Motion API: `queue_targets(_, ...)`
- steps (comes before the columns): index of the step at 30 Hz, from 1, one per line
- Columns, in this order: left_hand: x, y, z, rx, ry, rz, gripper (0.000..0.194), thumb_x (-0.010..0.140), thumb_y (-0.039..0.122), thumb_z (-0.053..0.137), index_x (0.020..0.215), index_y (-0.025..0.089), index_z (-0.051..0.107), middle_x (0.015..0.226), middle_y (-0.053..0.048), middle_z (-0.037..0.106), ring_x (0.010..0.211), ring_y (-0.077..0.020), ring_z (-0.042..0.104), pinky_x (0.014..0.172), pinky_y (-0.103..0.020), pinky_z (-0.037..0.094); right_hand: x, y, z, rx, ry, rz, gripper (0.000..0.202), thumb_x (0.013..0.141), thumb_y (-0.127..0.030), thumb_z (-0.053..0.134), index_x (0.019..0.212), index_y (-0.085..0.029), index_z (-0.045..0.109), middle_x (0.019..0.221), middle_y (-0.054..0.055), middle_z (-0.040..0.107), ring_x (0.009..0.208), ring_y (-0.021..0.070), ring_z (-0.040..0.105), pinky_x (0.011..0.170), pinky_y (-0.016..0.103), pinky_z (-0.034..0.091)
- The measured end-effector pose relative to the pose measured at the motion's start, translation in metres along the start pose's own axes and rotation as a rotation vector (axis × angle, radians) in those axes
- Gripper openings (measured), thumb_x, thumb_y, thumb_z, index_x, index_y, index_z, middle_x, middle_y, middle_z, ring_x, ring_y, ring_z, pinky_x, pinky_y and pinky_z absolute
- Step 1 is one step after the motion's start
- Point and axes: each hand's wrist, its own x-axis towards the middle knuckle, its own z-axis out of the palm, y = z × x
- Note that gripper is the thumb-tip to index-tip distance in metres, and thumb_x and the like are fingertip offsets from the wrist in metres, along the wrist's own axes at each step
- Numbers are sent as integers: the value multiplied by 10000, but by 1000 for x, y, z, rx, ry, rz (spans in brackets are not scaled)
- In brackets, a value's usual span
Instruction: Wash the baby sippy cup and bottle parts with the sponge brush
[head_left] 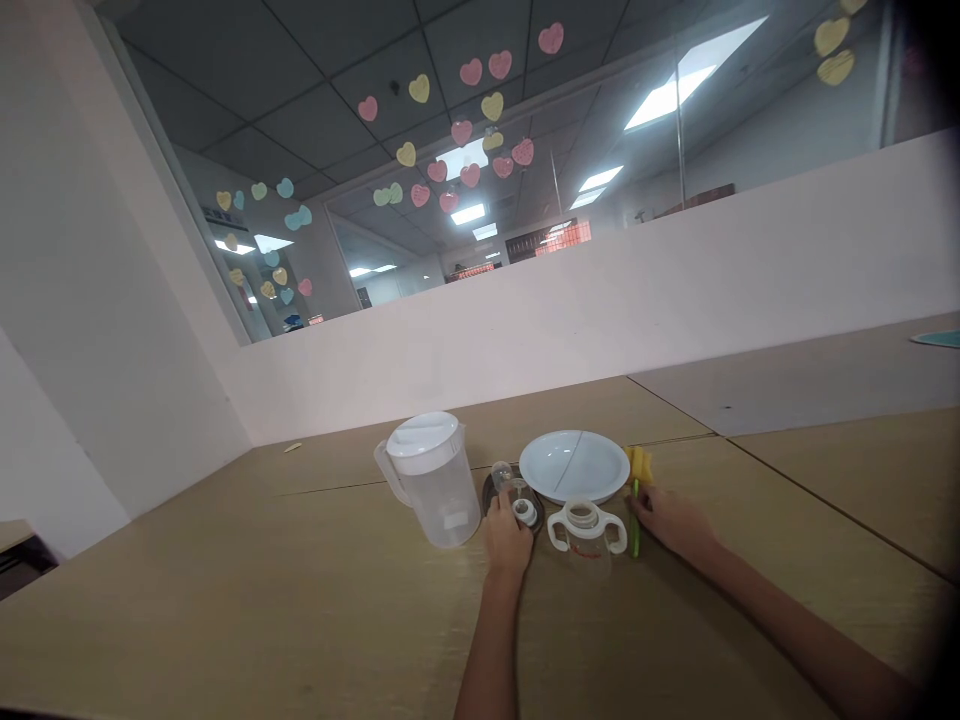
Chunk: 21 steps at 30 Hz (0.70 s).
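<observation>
My left hand [508,537] reaches to a dark round dish [489,490], its fingers closed at a white bottle collar [525,512]. A clear dome-shaped cap [502,474] lies on the same dish. My right hand [675,520] has its fingertips closed on the green handle of a brush [636,530]; a yellow sponge-like piece [640,464] shows at its far end. Between my hands stands a clear baby bottle [589,552], uncapped, with white handles on both sides. Behind it is a white plate [574,466] with a line across its middle.
Left of my left hand stands a translucent pitcher [444,500] with a white lid. The wooden table [300,600] meets a white wall [525,330] at the back, below a window with heart-shaped notes. A small flat piece [292,447] lies at the far left.
</observation>
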Motion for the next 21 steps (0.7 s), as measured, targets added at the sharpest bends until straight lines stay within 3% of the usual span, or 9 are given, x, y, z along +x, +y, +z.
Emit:
queue_targets(5,-1,1,-2,-23,-34,-24,596,700,48,490,1279,174,422,1147,-112,571,1032,-220,568,895,-287,409,1,1,1,-9,3,-9,392,886,-444,282,784,-194,566,830,90,673,774,237,631,569,289,358)
queue_targets(15,2,-4,-5,47,90,25,594,700,-16,445,1261,181,454,1158,-93,551,1071,-201,524,896,-269,404,2,0,1,11,10,-2,367,882,-425,308,778,-194,573,834,94,672,786,243,631,585,300,364)
queue_targets(21,3,-3,-8,125,-37,-17,270,742,47,474,928,145,643,965,-106,641,991,-228,559,882,-310,401,0,3,-11,35,-1,37,345,864,-404,343,758,-182,586,796,96,667,773,243,629,586,303,371)
